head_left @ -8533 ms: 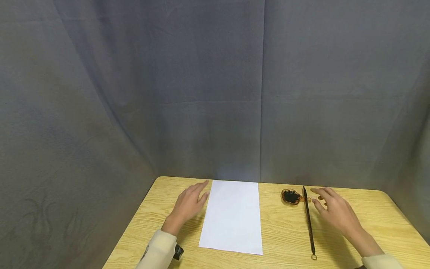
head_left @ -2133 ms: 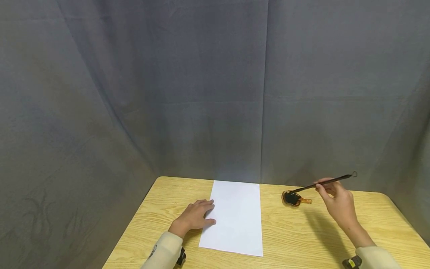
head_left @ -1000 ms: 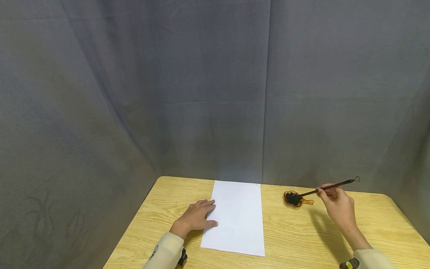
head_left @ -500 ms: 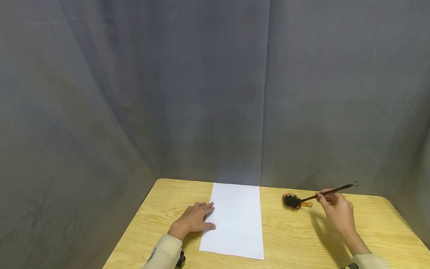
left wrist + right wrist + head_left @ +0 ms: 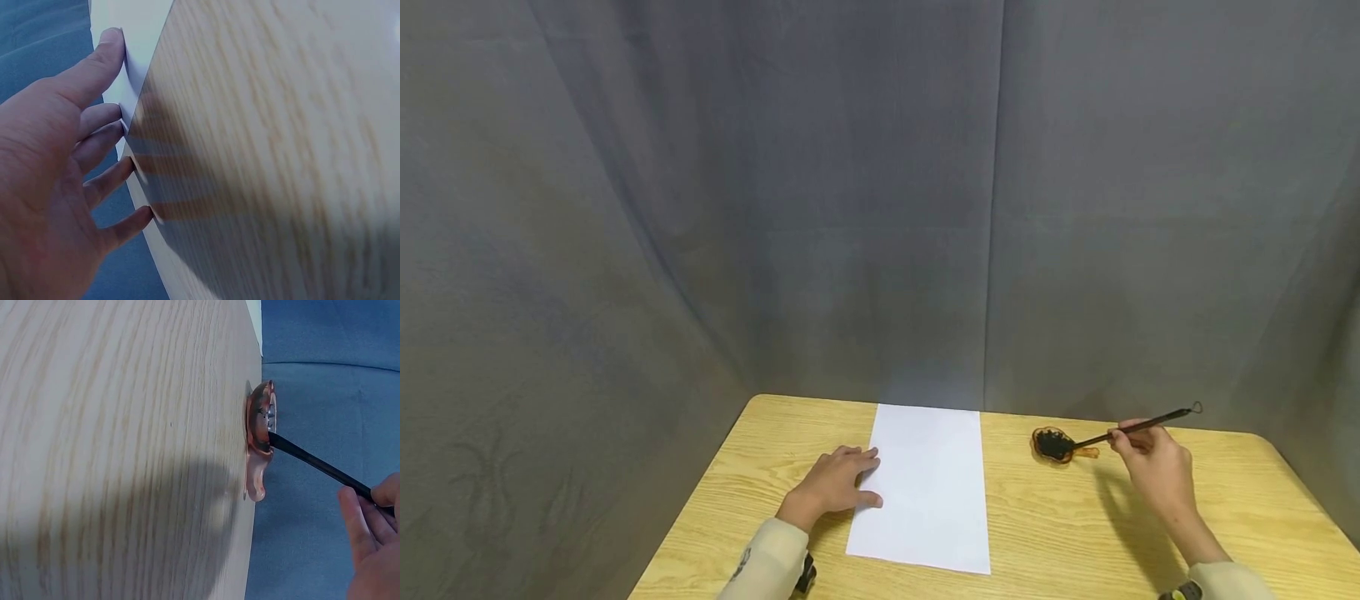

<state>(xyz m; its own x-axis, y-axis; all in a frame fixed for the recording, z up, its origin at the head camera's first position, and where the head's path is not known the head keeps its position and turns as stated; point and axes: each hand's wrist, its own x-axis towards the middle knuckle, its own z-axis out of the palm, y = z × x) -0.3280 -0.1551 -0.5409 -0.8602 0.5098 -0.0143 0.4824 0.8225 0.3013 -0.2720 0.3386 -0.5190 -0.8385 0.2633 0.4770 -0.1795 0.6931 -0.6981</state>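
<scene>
My right hand (image 5: 1159, 475) pinches a dark calligraphy brush (image 5: 1168, 417) by its shaft, the hanging loop pointing up to the right. The brush's black tip lies at the near right side of a small amber ink dish (image 5: 1086, 453) that holds black ink. In the right wrist view the brush (image 5: 319, 464) slants down into the dish (image 5: 257, 478) over its rim. My left hand (image 5: 831, 485) rests with spread fingers on the left edge of a blank white sheet of paper (image 5: 928, 496). In the left wrist view, thumb and fingertips touch down around the paper's edge (image 5: 147, 28).
The wood-grain table (image 5: 730, 508) has rounded far corners. A grey curtain (image 5: 865, 208) hangs right behind the far edge and along both sides. The dish stands near the far edge, to the right of the paper.
Earlier the brush lay on the table across the dish's handle; my right hand picked it up and put its tip in the ink. It since shifted toward the dish's handle side. My left hand came onto the paper.
</scene>
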